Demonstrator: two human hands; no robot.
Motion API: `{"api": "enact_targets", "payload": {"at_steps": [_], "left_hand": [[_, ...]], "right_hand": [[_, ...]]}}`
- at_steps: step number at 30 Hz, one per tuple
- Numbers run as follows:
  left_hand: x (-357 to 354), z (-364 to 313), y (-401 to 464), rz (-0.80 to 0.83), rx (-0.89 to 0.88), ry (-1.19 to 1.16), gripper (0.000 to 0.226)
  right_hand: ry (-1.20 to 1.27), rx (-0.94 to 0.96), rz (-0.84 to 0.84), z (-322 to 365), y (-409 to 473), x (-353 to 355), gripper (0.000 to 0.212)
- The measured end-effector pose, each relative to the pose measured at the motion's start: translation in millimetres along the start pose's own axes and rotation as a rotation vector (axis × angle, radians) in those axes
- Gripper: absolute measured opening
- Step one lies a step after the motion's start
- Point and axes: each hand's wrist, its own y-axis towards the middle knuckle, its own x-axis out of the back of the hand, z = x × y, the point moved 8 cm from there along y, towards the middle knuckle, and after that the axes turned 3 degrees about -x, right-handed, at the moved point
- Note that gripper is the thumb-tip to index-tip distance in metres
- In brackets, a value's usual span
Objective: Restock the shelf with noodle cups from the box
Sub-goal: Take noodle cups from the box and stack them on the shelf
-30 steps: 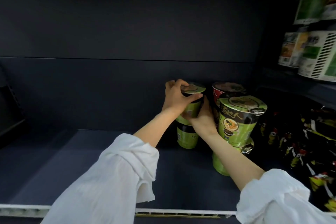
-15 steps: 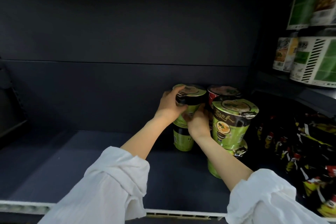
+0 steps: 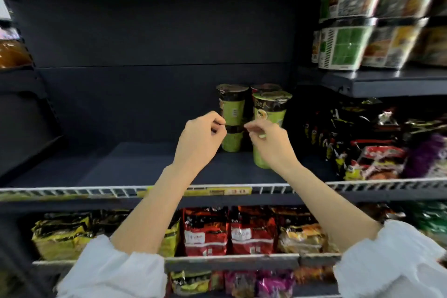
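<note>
Green-and-black noodle cups stand in stacks of two toward the back right of the dark shelf (image 3: 135, 164): a left stack (image 3: 232, 113) just behind the left hand's knuckles, and a right stack (image 3: 271, 113) nearer the front, its lower cup partly hidden by the right hand. A red-topped cup (image 3: 262, 86) peeks out behind them, mostly covered. The cups are tapered cylinders, with flat foil-like lids and glossy printed sleeves.

The left hand (image 3: 199, 143) hangs in front of the left stack with fingers loosely curled and thumb near the fingertips, holding nothing; a small gap seems to separate it from the cups. The right hand (image 3: 271, 145) is also loosely curled and holds nothing, in front of the right stack. Whether it brushes the cup cannot be told.

White, soft, gathered sleeves (image 3: 116, 271) cover both forearms from below the elbow. A white wire rail (image 3: 72, 192) with a yellow price strip (image 3: 217, 191) runs along the shelf's front edge. Crinkly noodle packets (image 3: 370, 152) fill the right side of the shelf, red packets (image 3: 227, 232) sit on the shelf below, and shrink-wrapped bowl packs (image 3: 350, 46), blurred, sit on a higher shelf to the right.
</note>
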Motion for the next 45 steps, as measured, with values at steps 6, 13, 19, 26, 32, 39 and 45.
{"api": "enact_targets", "payload": {"at_steps": [6, 13, 19, 26, 32, 39, 45], "left_hand": [[-32.3, -73.7, -110.1, 0.101, 0.005, -0.030, 0.011], [-99.5, -170.5, -210.5, 0.329, 0.008, -0.156, 0.015], [-172.4, -253.5, -266.9, 0.495, -0.019, -0.232, 0.016], [-270.2, -368.9, -314.6, 0.677, -0.048, -0.224, 0.016], [-341.3, -457.2, -323.8, 0.683, -0.040, -0.191, 0.019], [-409.9, -498.3, -309.2, 0.664, 0.012, -0.068, 0.044], [-456.2, -477.7, -296.6, 0.784, 0.059, 0.062, 0.076]], "right_hand": [[-0.087, -0.056, -0.104, -5.1, -134.5, 77.4, 0.019], [-0.222, -0.303, -0.052, -63.6, -256.9, 160.4, 0.016], [-0.328, -0.473, -0.017, -129.8, -336.7, 234.4, 0.020], [-0.457, -0.600, 0.065, -218.4, -398.5, 335.8, 0.018], [-0.519, -0.590, 0.108, -285.4, -419.9, 420.1, 0.035], [-0.544, -0.690, 0.147, -354.6, -417.6, 480.5, 0.068], [-0.607, -0.830, 0.292, -403.4, -403.0, 480.5, 0.098]]}}
